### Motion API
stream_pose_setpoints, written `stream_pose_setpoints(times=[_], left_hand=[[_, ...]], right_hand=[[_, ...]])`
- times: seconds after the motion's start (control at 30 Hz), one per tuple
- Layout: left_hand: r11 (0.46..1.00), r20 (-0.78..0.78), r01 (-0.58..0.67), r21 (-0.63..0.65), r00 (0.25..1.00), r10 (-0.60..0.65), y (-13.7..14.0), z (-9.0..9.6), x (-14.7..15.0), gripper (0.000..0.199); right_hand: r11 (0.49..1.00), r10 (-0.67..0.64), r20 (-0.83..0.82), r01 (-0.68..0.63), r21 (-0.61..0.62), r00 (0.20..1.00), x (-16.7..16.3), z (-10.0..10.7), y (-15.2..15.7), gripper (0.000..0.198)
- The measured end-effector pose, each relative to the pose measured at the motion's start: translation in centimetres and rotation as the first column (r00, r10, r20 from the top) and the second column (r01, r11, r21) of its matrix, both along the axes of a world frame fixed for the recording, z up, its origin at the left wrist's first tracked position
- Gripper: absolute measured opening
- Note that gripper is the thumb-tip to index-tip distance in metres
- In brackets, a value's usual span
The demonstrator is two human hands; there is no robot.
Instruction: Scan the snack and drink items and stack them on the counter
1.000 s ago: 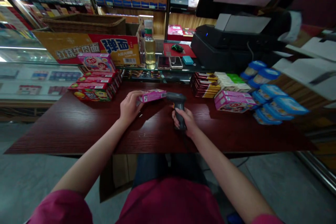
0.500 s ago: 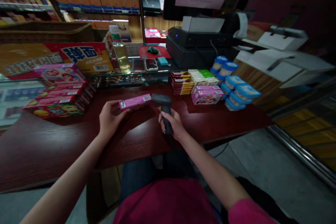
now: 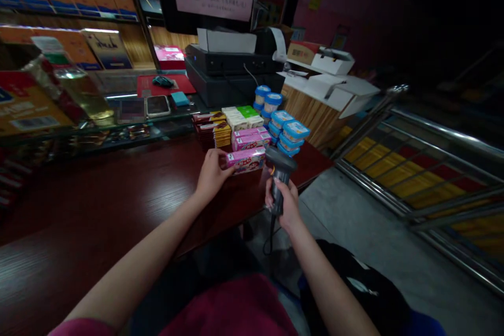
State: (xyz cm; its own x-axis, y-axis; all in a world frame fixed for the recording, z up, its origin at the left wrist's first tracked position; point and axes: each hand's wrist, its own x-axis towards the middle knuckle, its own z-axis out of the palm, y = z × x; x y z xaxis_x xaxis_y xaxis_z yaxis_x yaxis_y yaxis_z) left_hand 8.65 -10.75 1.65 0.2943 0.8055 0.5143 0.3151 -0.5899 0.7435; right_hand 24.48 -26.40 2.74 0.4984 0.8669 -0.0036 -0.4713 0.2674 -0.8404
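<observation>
My left hand [image 3: 213,173] grips the left end of a pink snack box [image 3: 247,161], which sits at the front of a group of goods on the dark red counter. Right behind it are matching pink boxes [image 3: 252,139]. My right hand [image 3: 284,199] is wrapped round the handle of a black barcode scanner [image 3: 280,165], its head near the right end of the held box. The scanner's cable hangs below the counter edge. Brown and yellow packets [image 3: 214,130], white and green packs [image 3: 244,117] and blue-lidded tubs [image 3: 289,131] stand behind and beside the boxes.
The dark red counter [image 3: 129,194] runs along my front. On the glass shelf behind are a bottle [image 3: 82,89], a phone [image 3: 158,106] and a mouse [image 3: 163,81]. A black cash register [image 3: 228,76] stands at the back. Metal railings [image 3: 374,178] are on the right.
The view has turned to the right. My left hand has carried the pink box rightward and set it before the matching boxes. The scanner has moved right along with my right hand.
</observation>
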Motion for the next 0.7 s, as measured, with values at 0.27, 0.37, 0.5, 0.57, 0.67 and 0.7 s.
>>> stream_pose_setpoints(times=[0.27, 0.37, 0.5, 0.57, 0.67, 0.7], left_hand=[[0.994, 0.016, -0.110, 0.003, 0.994, 0.110, 0.9, -0.8, 5.3, 0.043], [0.990, 0.012, -0.139, -0.001, 0.990, 0.139, 0.7, -1.0, 5.9, 0.046], [0.983, -0.051, -0.175, -0.045, 0.984, 0.173, 0.2, -0.6, 5.6, 0.056], [0.987, -0.123, -0.162, -0.020, 0.980, 0.158, 0.2, -0.2, 3.8, 0.072], [0.984, -0.252, -0.112, 0.139, 0.957, 0.144, 0.7, 0.4, -2.2, 0.085], [0.972, -0.294, -0.104, 0.212, 0.942, 0.165, 1.0, 0.6, -5.0, 0.080]], right_hand=[[0.996, -0.083, 0.003, 0.083, -0.037, 0.997, 2.4, -0.4, -1.7, 0.033], [0.995, -0.081, 0.003, 0.081, -0.055, 0.997, 1.9, -0.1, -1.4, 0.035], [0.997, -0.040, 0.022, 0.041, -0.064, 0.999, 0.3, 0.5, -0.5, 0.038], [0.998, -0.002, 0.047, 0.005, -0.066, 0.999, -1.0, 0.7, 0.1, 0.037], [0.995, 0.071, 0.073, -0.065, -0.080, 0.995, -3.5, 0.6, 1.4, 0.033], [0.989, 0.121, 0.071, -0.114, -0.091, 0.990, -4.6, 0.5, 2.2, 0.033]])
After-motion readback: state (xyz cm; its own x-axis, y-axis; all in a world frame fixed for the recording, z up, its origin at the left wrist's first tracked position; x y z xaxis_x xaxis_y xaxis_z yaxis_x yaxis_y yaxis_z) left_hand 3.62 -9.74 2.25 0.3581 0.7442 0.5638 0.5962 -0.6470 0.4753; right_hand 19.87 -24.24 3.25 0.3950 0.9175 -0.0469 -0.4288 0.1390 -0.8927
